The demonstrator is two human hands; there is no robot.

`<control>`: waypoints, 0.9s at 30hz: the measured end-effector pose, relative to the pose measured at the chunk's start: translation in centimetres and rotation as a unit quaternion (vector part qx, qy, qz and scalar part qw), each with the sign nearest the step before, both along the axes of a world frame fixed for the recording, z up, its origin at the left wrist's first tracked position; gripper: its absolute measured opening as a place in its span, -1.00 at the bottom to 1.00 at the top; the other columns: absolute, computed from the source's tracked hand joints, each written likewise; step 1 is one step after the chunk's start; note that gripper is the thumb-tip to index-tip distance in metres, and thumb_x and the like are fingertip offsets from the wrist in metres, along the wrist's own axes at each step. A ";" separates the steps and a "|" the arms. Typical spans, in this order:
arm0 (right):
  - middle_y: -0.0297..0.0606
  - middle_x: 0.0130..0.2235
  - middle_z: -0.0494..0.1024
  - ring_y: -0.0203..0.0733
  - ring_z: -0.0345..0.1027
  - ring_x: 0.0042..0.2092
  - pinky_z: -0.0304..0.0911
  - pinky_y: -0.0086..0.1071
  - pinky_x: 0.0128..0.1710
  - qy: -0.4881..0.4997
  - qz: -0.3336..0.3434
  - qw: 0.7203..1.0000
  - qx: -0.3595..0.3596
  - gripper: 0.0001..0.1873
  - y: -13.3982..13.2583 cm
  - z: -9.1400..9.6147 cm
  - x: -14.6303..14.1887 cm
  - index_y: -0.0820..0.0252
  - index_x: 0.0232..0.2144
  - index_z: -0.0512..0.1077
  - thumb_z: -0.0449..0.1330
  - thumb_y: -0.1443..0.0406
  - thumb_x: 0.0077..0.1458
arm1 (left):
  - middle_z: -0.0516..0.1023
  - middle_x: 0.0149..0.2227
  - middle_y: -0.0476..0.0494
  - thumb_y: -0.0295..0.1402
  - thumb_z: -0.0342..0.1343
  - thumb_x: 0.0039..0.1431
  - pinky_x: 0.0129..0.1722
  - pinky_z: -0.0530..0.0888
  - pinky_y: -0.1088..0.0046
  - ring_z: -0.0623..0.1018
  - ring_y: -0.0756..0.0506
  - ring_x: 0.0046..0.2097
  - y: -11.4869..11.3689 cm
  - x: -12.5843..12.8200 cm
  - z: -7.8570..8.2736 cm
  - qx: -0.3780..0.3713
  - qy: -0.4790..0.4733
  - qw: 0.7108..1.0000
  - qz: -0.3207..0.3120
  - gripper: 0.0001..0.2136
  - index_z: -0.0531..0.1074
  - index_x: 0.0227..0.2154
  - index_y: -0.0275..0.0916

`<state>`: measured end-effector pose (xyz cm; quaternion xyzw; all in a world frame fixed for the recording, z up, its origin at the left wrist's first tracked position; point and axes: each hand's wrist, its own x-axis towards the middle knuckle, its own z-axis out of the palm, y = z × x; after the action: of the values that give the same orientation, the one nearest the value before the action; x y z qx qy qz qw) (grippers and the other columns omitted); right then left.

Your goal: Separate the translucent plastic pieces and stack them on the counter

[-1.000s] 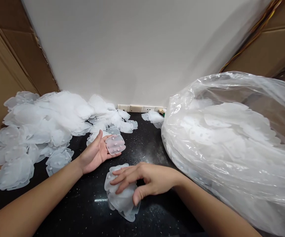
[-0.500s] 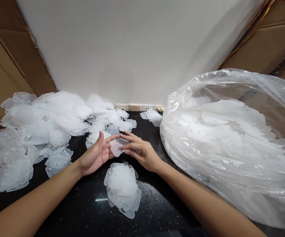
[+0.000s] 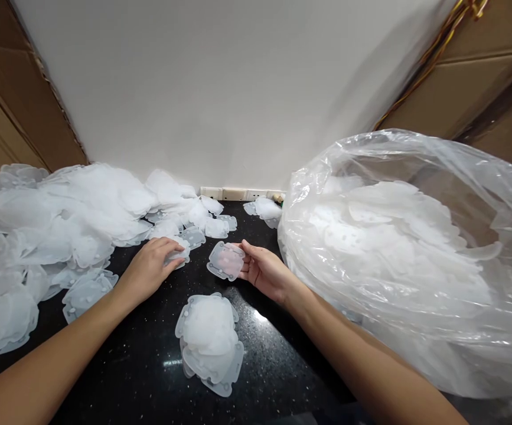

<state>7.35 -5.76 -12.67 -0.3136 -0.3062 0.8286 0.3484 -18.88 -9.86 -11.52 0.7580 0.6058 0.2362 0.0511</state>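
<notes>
My right hand (image 3: 262,270) holds a thin translucent white pad with small studs (image 3: 226,260), its fingers curled behind it. Palm down, my left hand (image 3: 149,267) rests its fingertips on another pad (image 3: 178,254) at the edge of the big loose heap of pads (image 3: 56,230). A small stack of the same pads (image 3: 210,339) lies on the black countertop (image 3: 131,378) between my forearms.
A large clear plastic bag full of pads (image 3: 415,260) fills the right side. Cardboard boxes (image 3: 481,88) stand at the back right, and more cardboard (image 3: 3,106) is on the left. A white socket strip (image 3: 238,193) runs along the foot of the wall.
My right hand left the stack, met my left hand and took the pad from its palm. My left hand turned palm down and moved to the heap's edge.
</notes>
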 end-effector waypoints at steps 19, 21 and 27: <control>-0.12 -0.27 0.67 -0.21 0.59 -0.26 0.46 -0.32 -0.15 -0.014 0.009 1.000 0.001 -0.61 -0.1 0.2 0.3 0.29 -0.15 0.51 -0.08 0.21 0.41 | 0.63 -0.31 -0.10 0.00 0.11 0.15 -0.28 0.45 0.45 0.55 -0.10 -0.28 -1.2 1.8 2.4 0.025 -0.309 0.943 0.121 -0.66 0.52 -0.32 -0.20; -0.11 -0.27 0.66 -0.21 0.59 -0.26 0.46 -0.31 -0.14 -0.015 0.008 1.000 0.003 -0.60 -0.1 0.3 0.3 0.29 -0.16 0.51 -0.08 0.21 0.41 | 0.59 -0.40 -0.09 0.06 0.15 0.10 -0.40 0.43 0.48 0.51 -0.07 -0.38 -1.1 2.0 2.4 0.010 -0.346 0.930 0.122 -0.60 0.51 -0.33 -0.23; -0.11 -0.19 0.66 -0.21 0.58 -0.23 0.44 -0.27 -0.08 -0.014 0.021 0.999 0.046 -0.61 -0.3 0.0 0.3 0.25 -0.12 0.53 0.01 0.12 0.36 | 0.59 -0.41 -0.06 0.05 0.29 -0.04 -0.43 0.48 0.49 0.53 -0.06 -0.40 -1.1 2.4 2.4 -0.052 -0.499 0.859 0.100 -0.58 0.48 -0.33 -0.22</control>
<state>7.63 -6.07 -12.70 -0.3027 -0.3554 0.8162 0.3404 -16.46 -10.97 -9.10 0.4702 0.5834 0.5548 0.3615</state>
